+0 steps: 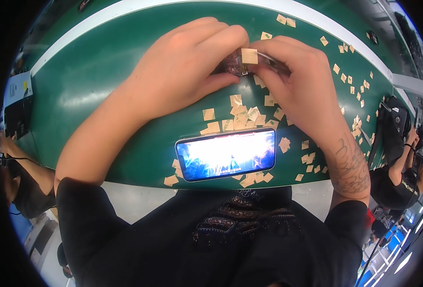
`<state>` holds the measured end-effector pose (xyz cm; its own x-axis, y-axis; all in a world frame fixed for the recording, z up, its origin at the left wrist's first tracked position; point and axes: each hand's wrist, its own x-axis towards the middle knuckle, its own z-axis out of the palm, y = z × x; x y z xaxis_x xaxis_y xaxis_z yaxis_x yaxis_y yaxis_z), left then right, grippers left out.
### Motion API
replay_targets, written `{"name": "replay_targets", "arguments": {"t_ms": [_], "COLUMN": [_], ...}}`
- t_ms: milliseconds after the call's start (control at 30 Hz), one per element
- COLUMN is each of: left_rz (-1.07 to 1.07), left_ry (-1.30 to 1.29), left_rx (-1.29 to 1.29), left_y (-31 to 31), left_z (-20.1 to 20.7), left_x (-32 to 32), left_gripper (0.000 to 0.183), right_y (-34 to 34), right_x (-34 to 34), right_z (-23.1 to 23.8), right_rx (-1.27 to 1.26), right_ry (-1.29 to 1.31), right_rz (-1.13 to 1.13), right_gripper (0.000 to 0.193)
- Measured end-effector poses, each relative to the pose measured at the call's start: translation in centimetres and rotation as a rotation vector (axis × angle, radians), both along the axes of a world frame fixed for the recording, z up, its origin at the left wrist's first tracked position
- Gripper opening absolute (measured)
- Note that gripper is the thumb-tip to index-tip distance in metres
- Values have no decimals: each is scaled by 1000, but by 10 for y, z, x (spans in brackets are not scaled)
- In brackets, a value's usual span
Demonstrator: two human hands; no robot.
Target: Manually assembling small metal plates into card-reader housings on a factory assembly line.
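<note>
At the far side of the green table my left hand (185, 64) is closed, its thumb and fingers pinching a small reddish circuit board (232, 63). Facing it, my right hand (297, 71) is closed around a thin metallic tool (267, 57) that looks like tweezers, mostly hidden by the fingers. A square tan paper piece (249, 56) is at the tool's tip, over the board's right end. Whether it touches the board I cannot tell. Several similar tan squares (240, 117) lie in a loose pile below my hands.
A lit phone (226, 154) lies sideways near the front edge of the green table (87, 91). More tan squares (344, 79) are scattered along the right side. A black bag (394, 119) stands at the right end. Other people sit at both sides.
</note>
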<state>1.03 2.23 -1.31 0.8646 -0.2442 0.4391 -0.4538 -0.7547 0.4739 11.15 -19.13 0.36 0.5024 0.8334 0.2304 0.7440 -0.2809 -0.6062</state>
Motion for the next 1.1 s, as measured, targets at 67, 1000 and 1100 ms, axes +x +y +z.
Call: {"name": "replay_targets", "arguments": {"t_ms": [67,1000,1100], "left_rz": [15,-66,-63], "left_ry": [21,32,20], "left_rx": [14,62,56], "left_y": [0,5,5], "left_z": [1,-1,-1], "left_x": [-1,0,0], "left_gripper": [46,32,32], "right_y": [0,-1,2], "right_x": [1,3,0], "right_z": [-3,3,3], "right_rx": [39,36,20], "right_ry": [-1,83,87], "right_rz": [-8,43,14], "right_gripper": [18,16,15]}}
